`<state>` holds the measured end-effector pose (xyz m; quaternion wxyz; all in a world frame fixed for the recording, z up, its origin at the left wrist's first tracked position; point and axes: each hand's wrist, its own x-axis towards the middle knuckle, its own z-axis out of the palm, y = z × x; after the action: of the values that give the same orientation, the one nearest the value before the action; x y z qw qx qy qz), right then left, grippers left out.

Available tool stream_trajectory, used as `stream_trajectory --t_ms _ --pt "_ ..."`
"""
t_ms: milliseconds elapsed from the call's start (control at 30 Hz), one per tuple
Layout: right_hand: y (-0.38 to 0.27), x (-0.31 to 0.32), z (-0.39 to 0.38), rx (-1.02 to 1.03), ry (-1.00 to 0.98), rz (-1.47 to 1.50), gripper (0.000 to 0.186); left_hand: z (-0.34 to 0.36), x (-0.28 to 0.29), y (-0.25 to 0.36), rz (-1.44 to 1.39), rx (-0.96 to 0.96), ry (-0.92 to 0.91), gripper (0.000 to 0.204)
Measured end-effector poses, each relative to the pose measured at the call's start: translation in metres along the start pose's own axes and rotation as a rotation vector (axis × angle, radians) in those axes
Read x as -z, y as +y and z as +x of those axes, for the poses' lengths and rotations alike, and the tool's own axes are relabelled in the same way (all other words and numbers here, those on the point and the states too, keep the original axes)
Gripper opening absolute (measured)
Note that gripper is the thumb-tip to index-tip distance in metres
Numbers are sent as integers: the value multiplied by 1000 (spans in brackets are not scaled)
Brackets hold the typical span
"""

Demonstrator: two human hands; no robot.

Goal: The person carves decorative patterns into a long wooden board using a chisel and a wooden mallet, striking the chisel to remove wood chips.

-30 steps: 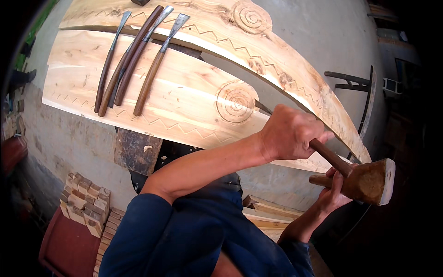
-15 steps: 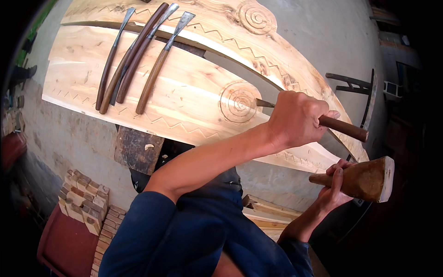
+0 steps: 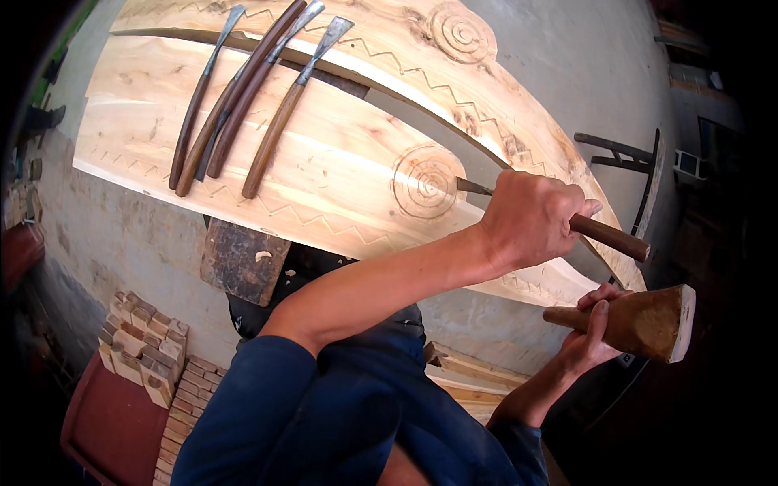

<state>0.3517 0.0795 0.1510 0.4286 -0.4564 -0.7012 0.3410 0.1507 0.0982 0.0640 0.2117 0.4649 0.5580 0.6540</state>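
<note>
My left hand (image 3: 531, 217) is closed around the wooden handle of a chisel (image 3: 609, 236). The chisel's metal blade points left, its tip at the right edge of a round spiral carving (image 3: 425, 181). That carving is on the nearer pale wooden board (image 3: 324, 150), which also has zigzag lines cut along its edge. Lower right, my right hand (image 3: 592, 340) grips a wooden mallet (image 3: 648, 324), its broad head to the right, apart from the chisel's handle end.
Several long-handled chisels (image 3: 275, 138) lie across the boards at the upper left. Behind is a second carved board (image 3: 462, 89). A dark wooden block (image 3: 243, 259) sits below the near edge. Small wood blocks (image 3: 146, 344) are stacked by a red tray (image 3: 113, 429) at lower left.
The view has shifted slightly. Both hands keep their grips on the chisel and the mallet, and the chisel tip stays by the spiral's edge.
</note>
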Motion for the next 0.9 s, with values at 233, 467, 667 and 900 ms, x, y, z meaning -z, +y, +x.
stream_trajectory --t_ms 233,467,667,900 --pt "-2 -6 -1 -45 40 -4 34 17 9 1 10 52 73 14" --pt "-1 -5 11 34 -37 2 37 8 10 -1 3 53 40 15" --pt "-49 17 49 207 276 -66 39 1 11 -1 -23 7 45 26" --pt "-47 4 59 271 -96 -994 42 -2 13 0 -41 -28 54 31"
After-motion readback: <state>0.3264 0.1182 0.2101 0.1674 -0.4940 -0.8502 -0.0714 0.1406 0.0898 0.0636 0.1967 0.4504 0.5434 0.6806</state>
